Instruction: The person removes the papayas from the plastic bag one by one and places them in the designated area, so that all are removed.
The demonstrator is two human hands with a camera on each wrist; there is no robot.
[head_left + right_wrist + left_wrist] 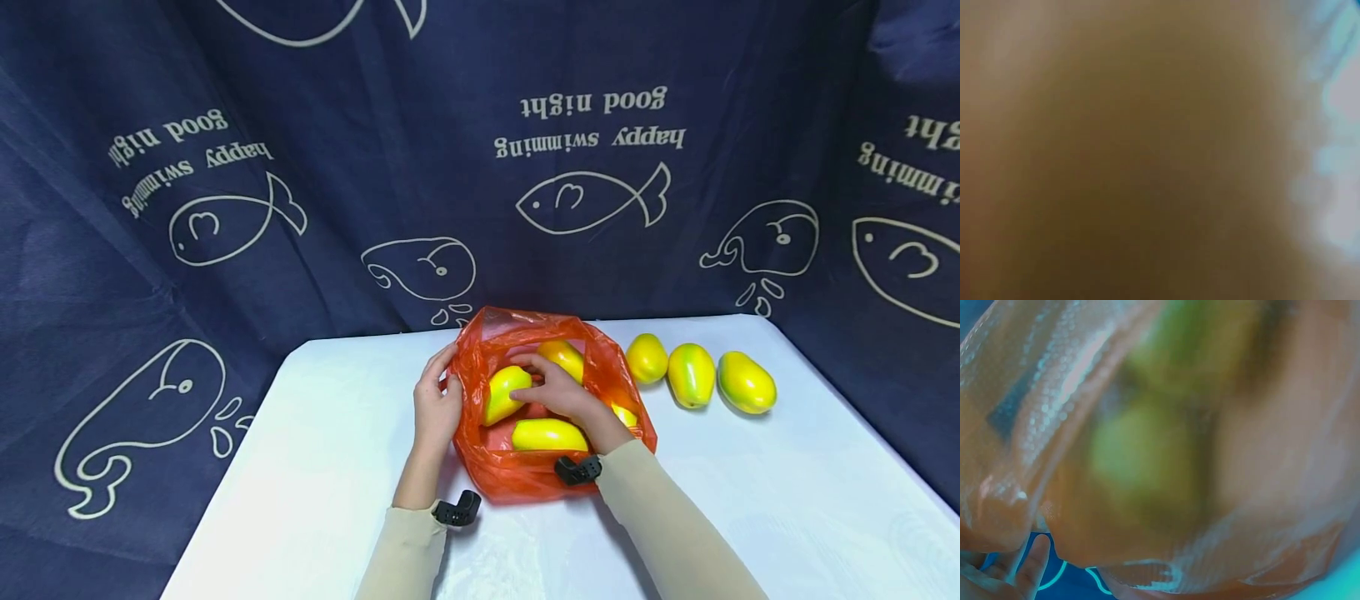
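A red plastic bag [517, 485] stands on the table with its mouth spread wide. My left hand [437, 408] pinches the left side of its rim. Inside the bag, my right hand [562, 396] has its thumb and fingers about the upper end of a tilted yellow mango [501, 398]. Another mango [547, 435] lies along the bag's front, one [564, 357] sits at the back, and part of one [624, 415] shows at the right. In the left wrist view, blurred mangoes [1144, 456] show through the plastic. The right wrist view is too blurred to read.
On the white table [337, 442], right of the bag, three more mangoes [647, 358] lie in a row near the far edge. A dark blue cloth [420, 183] with white fish drawings hangs behind and at both sides.
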